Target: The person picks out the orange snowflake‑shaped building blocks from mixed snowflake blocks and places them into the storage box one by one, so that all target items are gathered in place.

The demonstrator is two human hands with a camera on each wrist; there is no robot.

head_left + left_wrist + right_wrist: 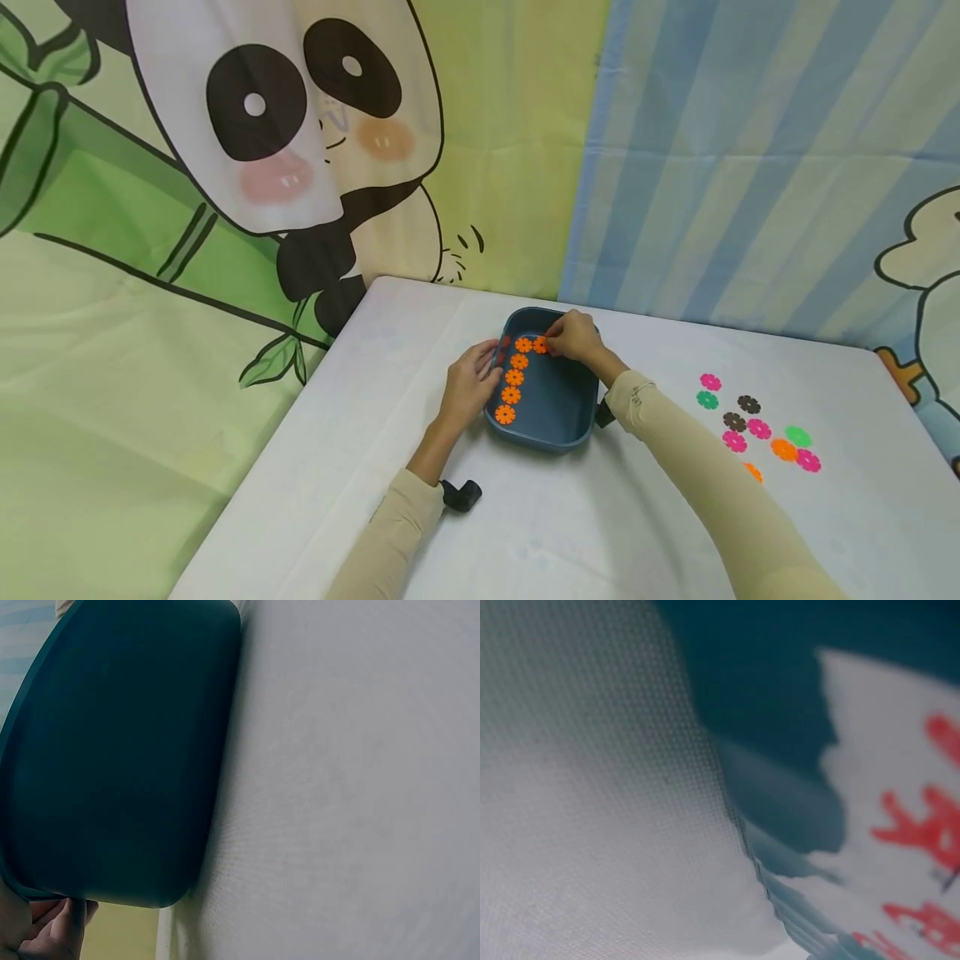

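Observation:
A dark blue rectangular tray (555,396) lies on the white table. Inside it, notched orange plastic discs (513,377) form a column along the left side, turning right at the far end. At that far end my right hand (577,336) pinches an orange disc (541,344) beside the corner one. My left hand (468,383) grips the tray's left rim, its thumb at the edge. The left wrist view shows the tray's outer wall (120,750), with left fingers (64,926) against its far end. The right wrist view is blurred; neither hand nor disc shows there.
Right of the tray lie loose discs: pink (710,382), dark brown (748,404), teal (707,400), light green (798,436) and orange (783,450). The right sleeve partly covers another orange disc (753,472). A printed panda curtain (510,150) hangs behind the table.

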